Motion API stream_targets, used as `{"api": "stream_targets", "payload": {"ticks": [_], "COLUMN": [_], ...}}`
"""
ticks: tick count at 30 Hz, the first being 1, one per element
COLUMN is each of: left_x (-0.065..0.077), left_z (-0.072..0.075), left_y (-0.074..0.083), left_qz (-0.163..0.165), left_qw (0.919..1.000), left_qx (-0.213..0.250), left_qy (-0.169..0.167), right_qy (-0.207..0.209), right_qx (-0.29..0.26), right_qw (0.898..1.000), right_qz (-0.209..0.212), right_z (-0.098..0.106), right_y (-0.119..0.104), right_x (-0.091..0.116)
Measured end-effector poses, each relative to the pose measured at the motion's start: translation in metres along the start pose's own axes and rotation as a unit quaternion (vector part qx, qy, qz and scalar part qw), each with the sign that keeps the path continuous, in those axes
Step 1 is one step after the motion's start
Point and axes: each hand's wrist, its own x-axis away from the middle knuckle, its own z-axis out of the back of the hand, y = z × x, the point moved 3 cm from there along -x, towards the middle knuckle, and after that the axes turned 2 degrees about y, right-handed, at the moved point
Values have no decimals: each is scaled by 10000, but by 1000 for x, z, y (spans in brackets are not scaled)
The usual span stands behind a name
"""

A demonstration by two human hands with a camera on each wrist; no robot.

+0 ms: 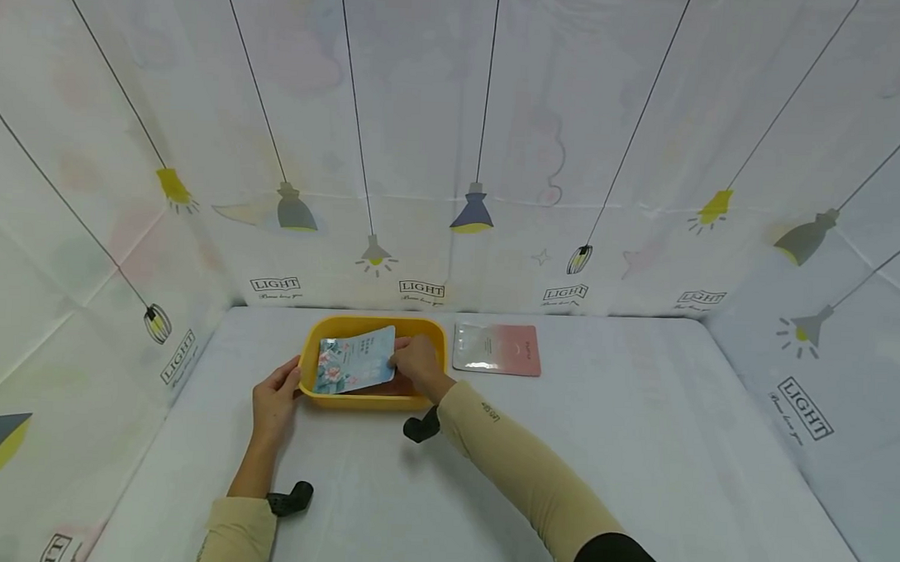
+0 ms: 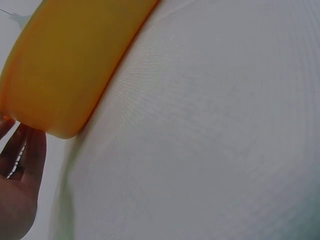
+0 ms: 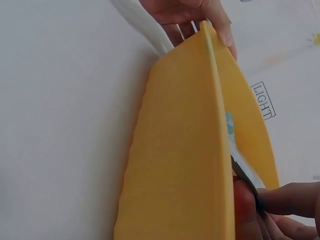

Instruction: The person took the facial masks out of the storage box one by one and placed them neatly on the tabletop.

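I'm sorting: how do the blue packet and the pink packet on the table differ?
The blue packet shows flowers; the pink packet shows none. The right hand holds the blue packet tilted in the yellow tray; the pink packet lies flat on the table. Both are roughly rectangular.

Your right hand [image 1: 420, 363] and the blue packet [image 1: 355, 362] hide part of the reddish item [image 1: 388, 385] — blue's fine print too small to read. Left wrist view crops your left hand [image 2: 20, 187] and yellow tray [image 2: 75, 65].
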Motion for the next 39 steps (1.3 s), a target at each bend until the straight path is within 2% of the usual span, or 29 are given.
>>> {"api": "stream_targets", "payload": {"ticks": [5,11,15,23,27,33,39], "left_x": [0,0,1,-1,-2,-2,-2], "left_z": [0,1,1,1,1,0,0], "left_y": [0,-2,-3,-3,-2,-1,-3], "left_qz": [4,76,118,-14,109,191,145], "left_qw": [10000,9999,9999,9999,9999,9998,9998], "left_qx": [21,-24,-87,30,-5,-11,48], "left_qy": [-27,-76,-74,-100,-52,-33,-87], "right_qy": [71,121,79,-61,-194,-286,-202], "right_qx": [4,-63,-194,-644,-848,-821,-832], "right_qw": [9999,9999,9997,9979,9962,9962,9963], "right_qz": [-107,76,132,26,34,82,103], "right_z": [4,10,17,35,41,53,67], "right_y": [-1,-3,-4,-10,-11,-16,-17], "right_x": [-1,-1,0,3,3,3,4]}}
